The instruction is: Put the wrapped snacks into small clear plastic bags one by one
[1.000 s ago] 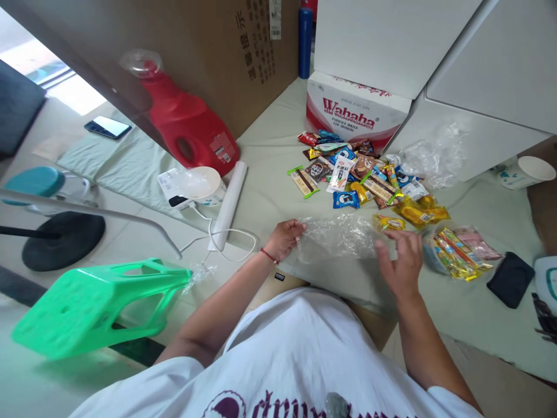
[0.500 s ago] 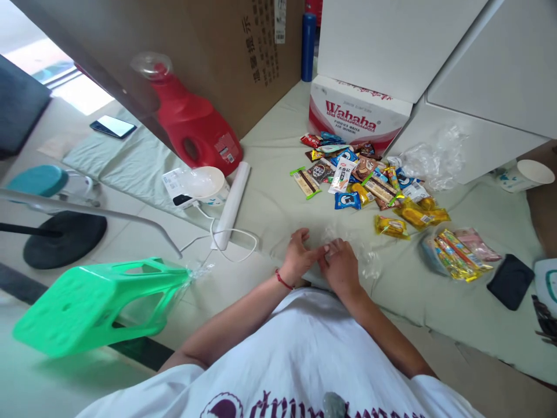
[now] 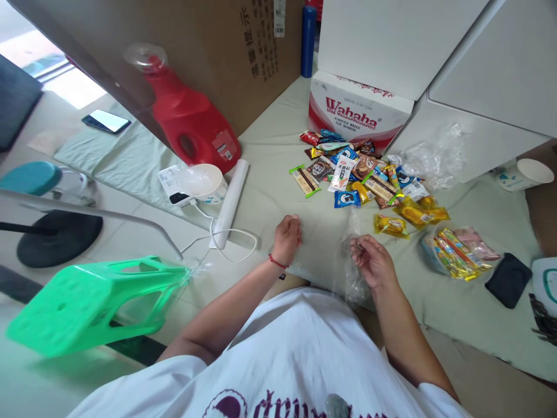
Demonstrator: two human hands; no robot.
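Note:
My right hand [image 3: 372, 260] is closed in a pinch on a clear plastic bag [image 3: 350, 277], which hangs crumpled from the fingers just above the pale green sheet [image 3: 278, 191]. My left hand [image 3: 288, 237] rests on the sheet to the left with its fingers curled; whether it holds anything is not visible. A red string circles the left wrist. Beyond both hands lies a pile of snack packets [image 3: 363, 179]. A second clear bag filled with snacks [image 3: 456, 251] lies to the right.
A Wahaha carton [image 3: 357, 112] stands behind the snacks beside white cabinets and another empty clear bag [image 3: 433, 157]. A red jug [image 3: 189, 125], white bowl [image 3: 201, 182], white roll [image 3: 230, 203], phone [image 3: 105, 122], paper cup [image 3: 525, 173], black pouch [image 3: 509, 280] and green stool [image 3: 93, 305] surround me.
The bag was stretched flat between both hands, then the hands came together over it. Now they are apart again and the right hand has lifted the bag, crumpled.

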